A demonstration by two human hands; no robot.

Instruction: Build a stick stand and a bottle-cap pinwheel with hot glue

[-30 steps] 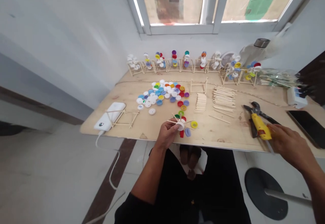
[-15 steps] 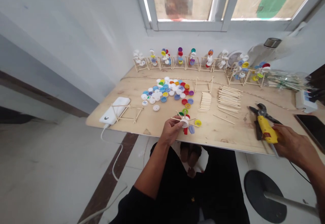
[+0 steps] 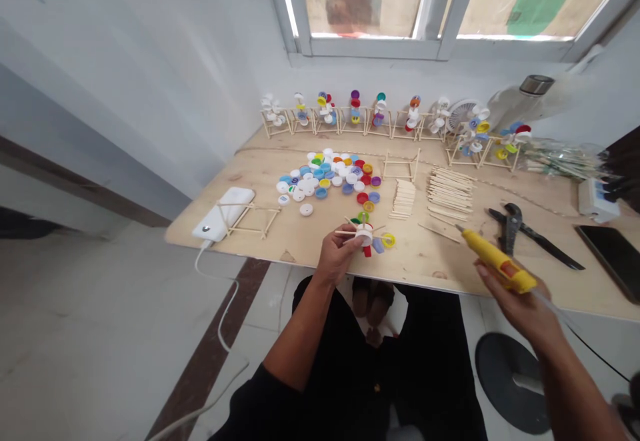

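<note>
Near the front edge of the table, my left hand (image 3: pixel 336 252) pinches a white cap wheel (image 3: pixel 365 234) with thin sticks pointing outward. Red and purple caps show at the wheel's lower side, and a yellow cap (image 3: pixel 389 240) is at its right. My right hand (image 3: pixel 520 304) holds a yellow glue gun (image 3: pixel 497 261) over the right front of the table, its nozzle pointing up and left. Loose coloured bottle caps (image 3: pixel 321 174) are heaped beyond the wheel. Cut sticks (image 3: pixel 450 191) lie in a pile between the hands, with shorter sticks (image 3: pixel 403 199) beside them.
Black-handled pliers (image 3: pixel 511 228) and a phone (image 3: pixel 610 261) lie at the right. A white power bank (image 3: pixel 223 214) touches a stick frame (image 3: pixel 255 221) at the left. Stick stands with cap wheels (image 3: pixel 355 121) line the back. Another stick frame (image 3: pixel 401 166) stands behind the short sticks.
My right hand has lifted the yellow glue gun from beside the pliers and moved it left toward the wheel. My left hand has stayed nearly in place with the wheel.
</note>
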